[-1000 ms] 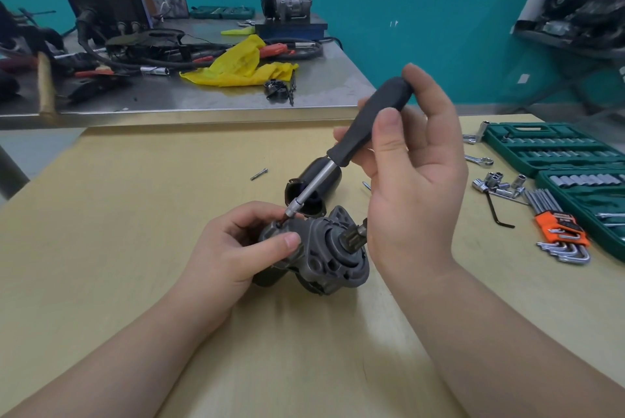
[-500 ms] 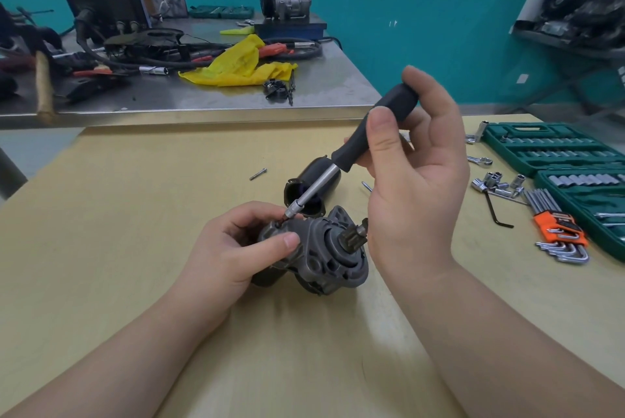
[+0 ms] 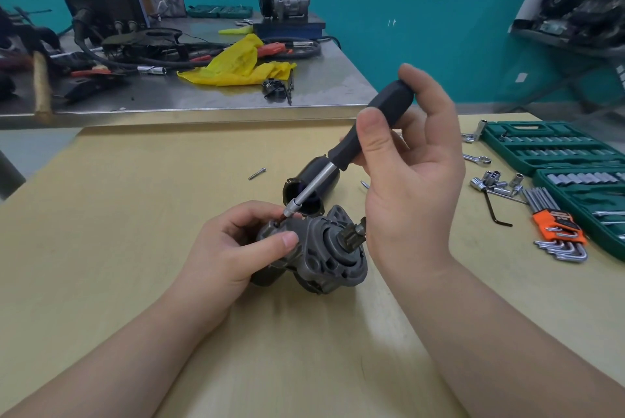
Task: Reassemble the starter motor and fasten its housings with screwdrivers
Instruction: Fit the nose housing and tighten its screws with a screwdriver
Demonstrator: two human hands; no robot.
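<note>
A pale wooden table point(image 3: 118, 248) was seen filling the lower view, and beyond the fingers a steel workbench point(image 3: 321, 86) was cluttered with cables and a crumpled yellow cloth point(image 3: 236, 66). To the right of the right hand's fingers, well apart from them, an open green socket case point(image 3: 548, 147) was laid at the table's edge, with loose sockets point(image 3: 490, 181) and an orange-holdered set of hex keys point(image 3: 558, 231) spread beside it. The starter motor point(image 3: 324, 248), a grey cast housing with a small toothed pinion facing the viewer, was rested on the table in the middle of the view, directly under the fingers of both hands. The left hand point(image 3: 233, 248) was curled round the motor's left side, its thumb pressed across the front of the housing and its fingers wrapped over the top. The right hand point(image 3: 412, 181) was raised above and to the right of the motor; the black handle of a screwdriver point(image 3: 355, 147) was pinched between its thumb and curled fingers, while the index finger was arched over the handle's end. The screwdriver was tilted, its silver shaft run down and leftward so that the tip was met by the housing just beside the left fingertips. A dark cylindrical motor case point(image 3: 318, 177) was laid on its side just behind the shaft. A small loose screw point(image 3: 257, 173) was left on the table beyond the left fingers.
</note>
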